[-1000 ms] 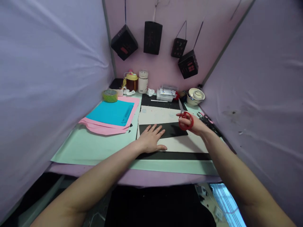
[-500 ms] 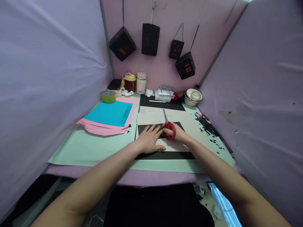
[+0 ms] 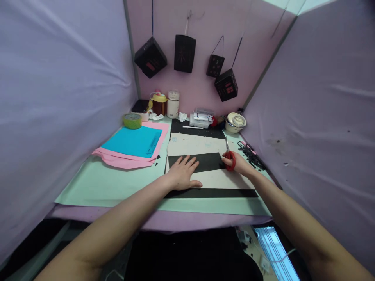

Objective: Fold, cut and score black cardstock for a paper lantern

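A person's left hand lies flat, fingers spread wide, palm down on the near-left end of a black paper strip, pinning it to a beige card sheet at the center of the desk. The right hand grips red-handled scissors, fingers thru the loops, at the strip's right end; blades point up and away, w/ the tips over the beige card just beyond the strip's far-right corner. Whether the blades touch the paper can't be told.

A longer, thinner black strip runs along the card's near edge, just in front of the left hand. A mint-green sheet covers the desk under it all.

Left of the card: a blue sheet stacked on pink sheets. A roll of green tape sits at the stack's far corner. Along the back wall, l. to r.: a yellow-lidded jar, a white container, a clear box of markers and a round tin. A black sheet w/ a white pen on it lies just beyond the beige card. Black paper scraps are scattered near the right edge, close to the right hand.

Four black paper lanterns hang on strings from the pink back wall above the desk. Pale purple cloth panels close in both sides.
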A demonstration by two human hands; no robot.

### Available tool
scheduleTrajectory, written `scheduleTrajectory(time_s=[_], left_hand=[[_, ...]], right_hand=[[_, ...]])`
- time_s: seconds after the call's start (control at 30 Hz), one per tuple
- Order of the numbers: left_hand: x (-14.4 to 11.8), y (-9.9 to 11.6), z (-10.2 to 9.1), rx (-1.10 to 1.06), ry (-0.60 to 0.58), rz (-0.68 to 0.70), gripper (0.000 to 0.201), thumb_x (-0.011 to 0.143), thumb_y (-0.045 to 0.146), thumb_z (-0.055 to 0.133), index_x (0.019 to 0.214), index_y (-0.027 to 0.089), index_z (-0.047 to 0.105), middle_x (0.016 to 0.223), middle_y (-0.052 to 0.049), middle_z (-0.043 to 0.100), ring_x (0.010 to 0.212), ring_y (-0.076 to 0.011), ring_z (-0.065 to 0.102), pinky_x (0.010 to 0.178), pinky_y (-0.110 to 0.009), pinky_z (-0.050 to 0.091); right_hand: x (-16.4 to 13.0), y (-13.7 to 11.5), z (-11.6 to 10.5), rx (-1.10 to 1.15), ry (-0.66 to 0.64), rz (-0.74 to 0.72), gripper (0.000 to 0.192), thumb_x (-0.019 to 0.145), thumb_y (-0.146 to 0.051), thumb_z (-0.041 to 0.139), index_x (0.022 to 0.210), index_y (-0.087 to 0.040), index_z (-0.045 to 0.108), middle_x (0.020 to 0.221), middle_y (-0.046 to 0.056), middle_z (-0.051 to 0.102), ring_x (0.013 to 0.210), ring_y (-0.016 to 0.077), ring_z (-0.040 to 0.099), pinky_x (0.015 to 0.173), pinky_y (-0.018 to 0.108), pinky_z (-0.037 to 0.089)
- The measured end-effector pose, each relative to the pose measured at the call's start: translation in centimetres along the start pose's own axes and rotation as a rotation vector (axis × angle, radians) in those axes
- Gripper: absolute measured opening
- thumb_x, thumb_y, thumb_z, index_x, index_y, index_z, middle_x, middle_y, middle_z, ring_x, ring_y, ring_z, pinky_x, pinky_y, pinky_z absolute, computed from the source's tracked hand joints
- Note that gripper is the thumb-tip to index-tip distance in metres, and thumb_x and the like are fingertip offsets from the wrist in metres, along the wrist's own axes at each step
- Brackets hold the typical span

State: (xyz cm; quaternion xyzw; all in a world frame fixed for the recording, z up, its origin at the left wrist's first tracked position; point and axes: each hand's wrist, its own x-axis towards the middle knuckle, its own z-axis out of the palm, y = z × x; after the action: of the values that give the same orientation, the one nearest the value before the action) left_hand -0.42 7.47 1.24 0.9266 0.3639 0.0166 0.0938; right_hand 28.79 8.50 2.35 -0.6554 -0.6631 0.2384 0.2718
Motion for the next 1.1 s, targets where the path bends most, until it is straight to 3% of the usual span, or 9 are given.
scheduleTrajectory(time_s=[0.13,0.23,0.37,0.47,0.53,0.63,0.7,0.83,1.1], left_hand=[[0.0,-0.3,0.2,-0.014,0.015,0.008,0.097,0.076,0.082,0.028,0.148,0.017,0.022,0.156,-0.01,0.012,0.143,-0.033,0.004,0.113,-0.05,0.006],[0.2,-0.2,0.2,-0.021,0.007,0.008,0.098,0.075,0.082,0.03,0.148,0.018,0.021,0.156,-0.01,0.011,0.143,-0.0337,0.003,0.113,-0.051,0.005],[1.0,0.9,0.2,-0.028,-0.01,-0.02,0.104,0.072,0.084,0.032,0.149,0.014,0.02,0.156,-0.012,0.01,0.143,-0.0355,0.002,0.113,-0.052,0.005],[1.6,1.4,-0.2,-0.047,-0.012,-0.039,0.104,0.072,0.083,0.035,0.148,0.014,0.022,0.156,-0.013,0.011,0.142,-0.0367,0.003,0.112,-0.053,0.007],[1.5,0.7,-0.8,-0.093,-0.003,-0.026,0.088,0.082,0.074,0.032,0.147,0.014,0.025,0.155,-0.013,0.016,0.143,-0.0328,0.009,0.113,-0.049,0.012],[0.7,-2.0,-1.8,-0.149,0.007,0.03,0.056,0.096,0.047,0.028,0.143,0.018,0.035,0.153,-0.008,0.026,0.141,-0.0232,0.021,0.113,-0.04,0.017],[-0.2,-4.1,-2.1,-0.117,-0.034,0.022,0.044,0.097,0.036,0.031,0.137,0.024,0.044,0.151,-0.004,0.032,0.141,-0.0238,0.022,0.113,-0.047,0.011],[-1.2,-6.4,-1.6,-0.113,-0.056,0.068,0.044,0.097,0.03,0.031,0.14,0.027,0.038,0.153,-0.002,0.027,0.142,-0.0207,0.019,0.113,-0.045,0.015],[-0.9,-6.4,-0.3,-0.066,0.013,0.099,0.044,0.096,0.028,0.033,0.14,0.026,0.039,0.152,-0.003,0.03,0.14,-0.0214,0.023,0.111,-0.042,0.02]], right_hand=[[0.0,1.2,-2.1,-0.058,0.088,0.074,0.031,0.07,-0.038,0.064,0.091,-0.016,0.058,0.066,0.001,0.059,0.06,0.0163,0.053,0.06,0.028,0.041],[-0.7,-0.2,-2.4,0.062,0.149,-0.004,0.033,0.073,-0.043,0.064,0.093,-0.016,0.058,0.07,0.001,0.059,0.064,0.0158,0.052,0.064,0.028,0.042],[-0.9,-2.9,-0.1,0.274,-0.018,-0.132,0.036,0.083,-0.053,0.053,0.088,-0.018,0.057,0.063,-0.001,0.056,0.058,0.0134,0.049,0.06,0.027,0.04],[-0.4,-3.3,2.1,0.34,-0.086,-0.099,0.043,0.084,-0.059,0.047,0.071,-0.019,0.052,0.054,-0.003,0.05,0.051,0.0119,0.044,0.054,0.026,0.037],[0.0,-2.9,2.8,0.362,-0.07,-0.065,0.044,0.084,-0.06,0.047,0.07,-0.019,0.05,0.053,-0.003,0.048,0.05,0.0113,0.042,0.051,0.025,0.034],[0.1,-2.3,2.7,0.367,-0.072,-0.062,0.042,0.084,-0.059,0.049,0.075,-0.019,0.052,0.054,-0.003,0.049,0.05,0.0112,0.042,0.05,0.025,0.032],[0.1,-2.3,2.4,0.351,-0.081,-0.067,0.042,0.083,-0.059,0.049,0.074,-0.018,0.053,0.055,-0.003,0.05,0.05,0.0114,0.042,0.05,0.025,0.032],[-0.2,-3.3,2.2,0.274,-0.1,-0.1,0.045,0.084,-0.059,0.048,0.064,-0.019,0.05,0.052,-0.001,0.052,0.05,0.0121,0.044,0.052,0.026,0.035],[-1.4,-7.5,6.0,0.322,-0.161,-0.159,0.038,0.089,-0.052,0.043,0.069,-0.02,0.051,0.052,-0.002,0.054,0.049,0.0129,0.048,0.055,0.026,0.038]])
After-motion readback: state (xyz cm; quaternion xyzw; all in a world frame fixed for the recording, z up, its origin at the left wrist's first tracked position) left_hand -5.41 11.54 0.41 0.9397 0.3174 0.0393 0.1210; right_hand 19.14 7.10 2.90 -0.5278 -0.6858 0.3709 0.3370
